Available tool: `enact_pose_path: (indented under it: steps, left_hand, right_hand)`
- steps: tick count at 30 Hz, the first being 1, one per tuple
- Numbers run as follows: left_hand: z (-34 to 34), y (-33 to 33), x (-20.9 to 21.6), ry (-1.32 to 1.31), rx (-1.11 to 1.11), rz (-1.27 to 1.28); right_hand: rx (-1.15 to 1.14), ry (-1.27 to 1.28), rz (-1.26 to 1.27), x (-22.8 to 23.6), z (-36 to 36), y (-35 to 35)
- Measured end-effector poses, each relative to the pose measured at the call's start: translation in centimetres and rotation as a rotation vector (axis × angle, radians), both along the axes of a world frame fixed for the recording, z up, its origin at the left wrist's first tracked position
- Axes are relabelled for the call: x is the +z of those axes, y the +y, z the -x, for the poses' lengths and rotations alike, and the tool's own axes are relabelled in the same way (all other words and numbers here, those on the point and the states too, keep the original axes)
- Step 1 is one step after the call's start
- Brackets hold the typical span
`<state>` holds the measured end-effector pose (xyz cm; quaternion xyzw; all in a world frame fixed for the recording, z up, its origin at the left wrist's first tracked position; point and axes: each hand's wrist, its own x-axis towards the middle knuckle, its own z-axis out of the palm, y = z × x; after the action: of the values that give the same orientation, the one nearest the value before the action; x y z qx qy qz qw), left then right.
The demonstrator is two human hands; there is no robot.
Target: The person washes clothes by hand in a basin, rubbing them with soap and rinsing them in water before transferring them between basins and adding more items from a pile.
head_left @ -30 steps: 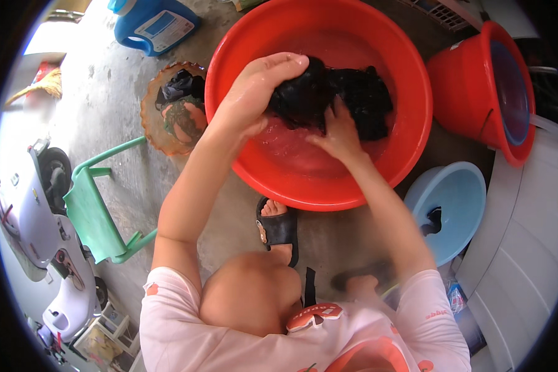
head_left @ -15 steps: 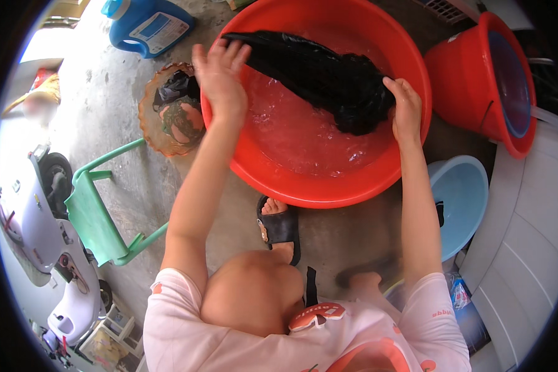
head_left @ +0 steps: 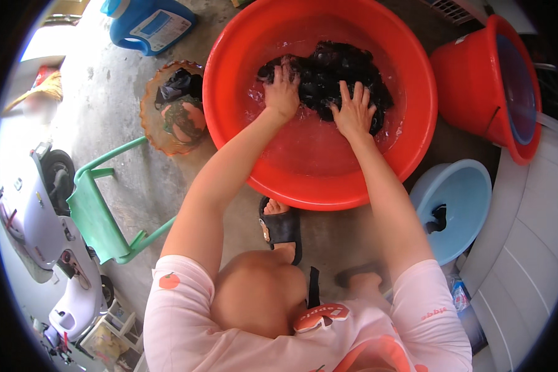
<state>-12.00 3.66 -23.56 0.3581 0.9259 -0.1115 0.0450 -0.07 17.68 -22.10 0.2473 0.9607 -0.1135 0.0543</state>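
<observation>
A wet black garment (head_left: 338, 71) lies bunched in the water of a large red basin (head_left: 319, 192). My left hand (head_left: 282, 91) presses on the left part of the cloth, its fingers spread. On the cloth's near right part rests my right hand (head_left: 354, 110), fingers spread and stretched forward. Both palms face down, and neither hand grips the fabric. Some fingertips dip into the folds and are hard to make out. What kind of garment it is does not show.
Left of the basin sit a scalloped bowl (head_left: 152, 121) with dark cloth, a blue detergent bottle (head_left: 152, 25) and a green stool (head_left: 99, 217). At right are a red bucket (head_left: 471, 80) and a light-blue basin (head_left: 465, 204) holding a small black cloth. A white scooter (head_left: 34, 229) stands far left.
The black garment was stretched out between my hands, its left end at the rim; now it is bunched in the water. My left hand has moved right, my right hand left, both onto the cloth.
</observation>
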Motion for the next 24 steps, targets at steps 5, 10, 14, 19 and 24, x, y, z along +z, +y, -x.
enact_pose_path:
  steps: [5,10,14,19,24]
  left_hand:
    - [-0.3,-0.4,1.0,-0.117,-0.003,0.063]
    - [0.3,-1.2,2.5,-0.179,0.013,-0.049]
    - [-0.9,-3.4,8.6,-0.253,0.062,-0.143]
    - [-2.0,-6.7,19.8,-0.264,-0.038,-0.447]
    - [-3.2,-7.2,27.8,-0.176,0.054,-0.642]
  right_hand:
    - [0.087,0.072,-0.051,-0.1,-0.3,1.2]
    - [-0.050,0.122,0.098,2.3,-1.4,4.6]
    - [-0.090,0.079,0.097,3.8,-2.9,4.6]
    - [-0.083,0.167,0.132,8.5,-5.0,4.7]
    - [0.074,0.419,0.190,14.1,-6.1,5.5]
